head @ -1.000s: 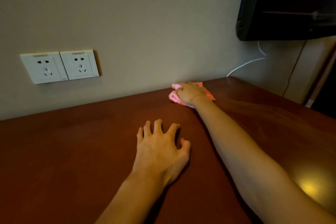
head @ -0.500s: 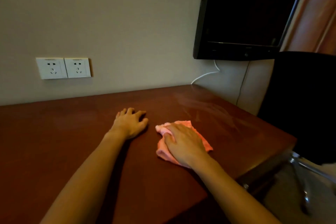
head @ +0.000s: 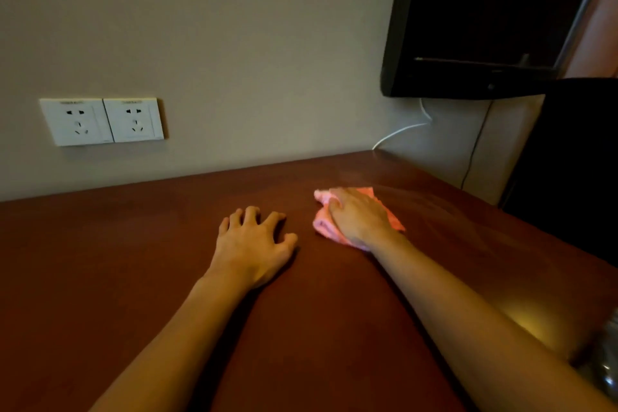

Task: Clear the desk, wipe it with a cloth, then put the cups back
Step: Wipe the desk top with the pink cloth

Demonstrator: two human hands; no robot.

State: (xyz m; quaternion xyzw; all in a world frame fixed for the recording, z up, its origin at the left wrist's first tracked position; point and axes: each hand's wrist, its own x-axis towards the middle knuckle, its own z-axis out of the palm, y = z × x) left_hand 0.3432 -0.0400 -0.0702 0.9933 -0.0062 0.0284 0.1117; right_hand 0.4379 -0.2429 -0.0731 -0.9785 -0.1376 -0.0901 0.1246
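A pink cloth [head: 322, 223] lies bunched on the reddish-brown desk [head: 117, 261], toward its far right part. My right hand [head: 359, 216] presses flat on top of the cloth and covers most of it. My left hand [head: 254, 244] rests on the bare desk just left of the cloth, palm down, fingers spread and slightly curled, holding nothing. No cups are in view.
A black wall-mounted screen [head: 485, 17] hangs above the desk's right end, with a white cable [head: 401, 130] and a dark cable [head: 475, 150] below it. A black chair back [head: 575, 160] stands at the right. Two white wall sockets [head: 102, 120] sit on the left.
My right hand has slid the cloth from near the front edge back toward the wall. The left hand stays planted on the desk, and the view has shifted closer.
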